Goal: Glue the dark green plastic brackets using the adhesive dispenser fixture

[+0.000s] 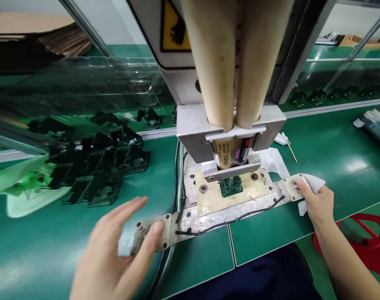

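While on the fixture plate (230, 216), both hands (110, 254) (316, 204)

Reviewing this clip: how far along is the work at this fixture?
Done-looking: a heap of black parts lies on the green bench mat left of the fixture. In hand: the right hand pinches the metal fixture plate with a white cloth, the left hand has its thumb on the plate's other end. Left: a green circuit board sits under the tan tubes; I cannot tell if it's finished.
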The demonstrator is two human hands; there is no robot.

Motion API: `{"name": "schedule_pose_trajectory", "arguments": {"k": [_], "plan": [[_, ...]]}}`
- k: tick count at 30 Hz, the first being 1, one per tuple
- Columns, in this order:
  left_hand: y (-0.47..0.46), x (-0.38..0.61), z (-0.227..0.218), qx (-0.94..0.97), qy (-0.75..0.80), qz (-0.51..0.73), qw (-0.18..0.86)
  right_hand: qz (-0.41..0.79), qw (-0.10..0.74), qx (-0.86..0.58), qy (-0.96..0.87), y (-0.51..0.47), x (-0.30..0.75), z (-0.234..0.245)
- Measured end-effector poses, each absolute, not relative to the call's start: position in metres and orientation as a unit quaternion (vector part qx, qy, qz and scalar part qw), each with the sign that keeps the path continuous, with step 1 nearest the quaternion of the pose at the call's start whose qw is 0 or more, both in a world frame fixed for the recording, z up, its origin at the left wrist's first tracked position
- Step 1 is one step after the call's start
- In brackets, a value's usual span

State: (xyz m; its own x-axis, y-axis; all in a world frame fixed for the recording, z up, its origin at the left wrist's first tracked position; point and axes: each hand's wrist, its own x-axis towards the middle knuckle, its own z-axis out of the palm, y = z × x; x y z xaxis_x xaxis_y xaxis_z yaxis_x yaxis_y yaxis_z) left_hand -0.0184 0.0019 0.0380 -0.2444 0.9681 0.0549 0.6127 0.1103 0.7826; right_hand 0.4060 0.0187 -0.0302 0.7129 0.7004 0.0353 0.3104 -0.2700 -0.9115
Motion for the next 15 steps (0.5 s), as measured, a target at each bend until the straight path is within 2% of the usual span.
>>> {"name": "schedule_pose_trajectory", "arguments": {"k": [3, 6, 12, 15], "plan": [[0.002, -0.013, 0.005, 0.615, 0.693, 0.332, 0.178, 0.199, 0.509, -0.772, -0.325, 0.019, 0.406, -0.030], [0.001, -0.009, -0.013, 0.566, 0.717, 0.394, 0.102, 0.198, 0.504, -0.778, -0.318, 0.019, 0.409, -0.031], [0.002, -0.002, -0.008, 0.578, 0.705, 0.399, 0.104, 0.184, 0.515, -0.771, -0.326, 0.018, 0.414, -0.034], [0.000, 0.004, 0.001, 0.611, 0.696, 0.376, 0.024, 0.176, 0.521, -0.767, -0.331, 0.018, 0.416, -0.036]]}}
